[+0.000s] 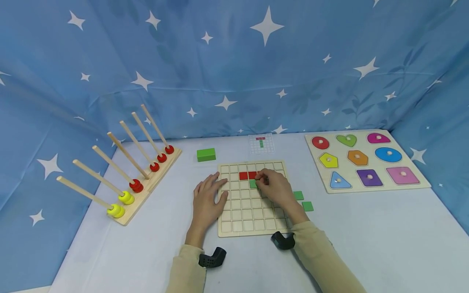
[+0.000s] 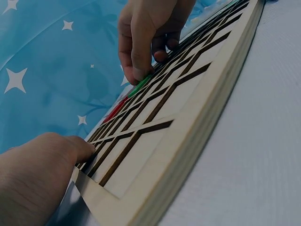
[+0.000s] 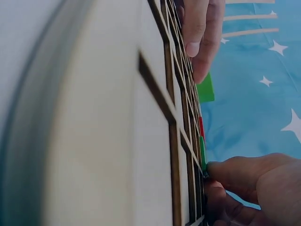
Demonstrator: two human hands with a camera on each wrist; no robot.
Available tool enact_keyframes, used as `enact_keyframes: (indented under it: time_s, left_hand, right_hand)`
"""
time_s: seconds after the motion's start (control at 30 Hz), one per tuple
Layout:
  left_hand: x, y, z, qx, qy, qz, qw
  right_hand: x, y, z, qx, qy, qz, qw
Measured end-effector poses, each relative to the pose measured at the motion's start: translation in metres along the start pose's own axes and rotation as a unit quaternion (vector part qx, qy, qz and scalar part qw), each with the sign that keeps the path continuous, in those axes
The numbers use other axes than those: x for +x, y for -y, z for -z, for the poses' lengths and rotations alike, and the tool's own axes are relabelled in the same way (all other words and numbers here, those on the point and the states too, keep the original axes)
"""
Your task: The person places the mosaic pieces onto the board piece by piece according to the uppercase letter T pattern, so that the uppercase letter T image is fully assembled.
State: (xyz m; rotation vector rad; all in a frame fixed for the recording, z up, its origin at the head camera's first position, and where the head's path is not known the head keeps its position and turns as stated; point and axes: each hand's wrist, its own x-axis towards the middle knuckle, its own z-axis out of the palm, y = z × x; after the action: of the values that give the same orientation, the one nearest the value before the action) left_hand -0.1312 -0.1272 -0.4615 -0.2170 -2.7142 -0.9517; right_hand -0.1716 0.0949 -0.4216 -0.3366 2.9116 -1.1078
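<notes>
Green tile [image 1: 253, 184] sits near the centre of the frame, on the grid board [image 1: 253, 234], just below the red tiles [image 1: 243, 176]. Your right hand [image 1: 275, 188] pinches its edge; your left hand [image 1: 208, 199] lies spread at the board's left side. Careful: a tilted release could leave it propped on a ridge, a sideways drag could nudge the reds, and uneven pressure might skid the board across the counter [image 1: 146, 252].

The right hand [image 1: 275, 187] hides some of the grid board [image 1: 237, 225] and seemingly part of the red tiles [image 1: 243, 176].
</notes>
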Motion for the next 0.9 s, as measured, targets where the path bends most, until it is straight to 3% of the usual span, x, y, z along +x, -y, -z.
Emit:
enact_keyframes:
  time_s: [0.5, 0.9]
  left_hand:
    - [0.000, -0.002, 0.000, 0.004, -0.005, -0.004, 1.0000]
    - [-0.001, -0.001, -0.001, 0.003, -0.015, -0.013, 0.9998]
  right_hand:
    - [-0.004, -0.010, 0.010, 0.083, -0.020, -0.018, 0.9962]
    - [-0.017, -0.021, 0.031, 0.054, -0.019, -0.044, 0.9974]
